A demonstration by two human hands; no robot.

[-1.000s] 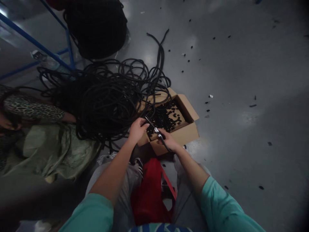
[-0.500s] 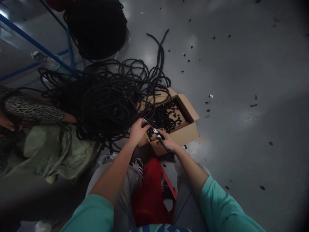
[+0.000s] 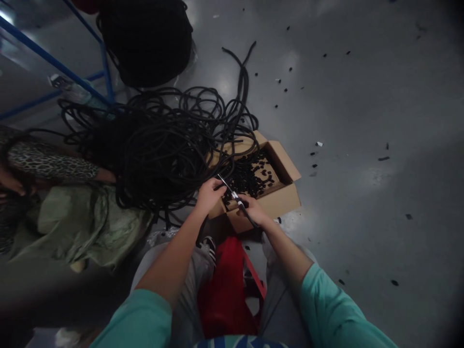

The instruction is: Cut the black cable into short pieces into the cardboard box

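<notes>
My right hand (image 3: 253, 209) is wrapped round a pair of shears (image 3: 236, 198) with a thin metal blade, a white joint and black handles. The blade points up and left, its tip beside the fingers of my left hand (image 3: 210, 194). Those fingers are pinched together on a black cord (image 3: 224, 169), mostly hidden by the hand. Both hands are over the near left edge of an open cardboard box (image 3: 281, 200). Many short black cut pieces (image 3: 250, 178) lie inside it. A large tangle of black cord (image 3: 163, 145) spreads to the left.
A big dark bundle (image 3: 145, 43) stands behind the tangle, by a blue metal frame (image 3: 47, 55). At left sits another person in a leopard-print sleeve (image 3: 54, 162), beside olive cloth (image 3: 83, 222). Red plastic (image 3: 223, 290) is between my legs. Small black scraps dot the grey floor (image 3: 362, 106).
The metal blade now shows more plainly and stands a little apart from my left fingers. Both hands keep nearly the same place over the box, and the view has shifted slightly.
</notes>
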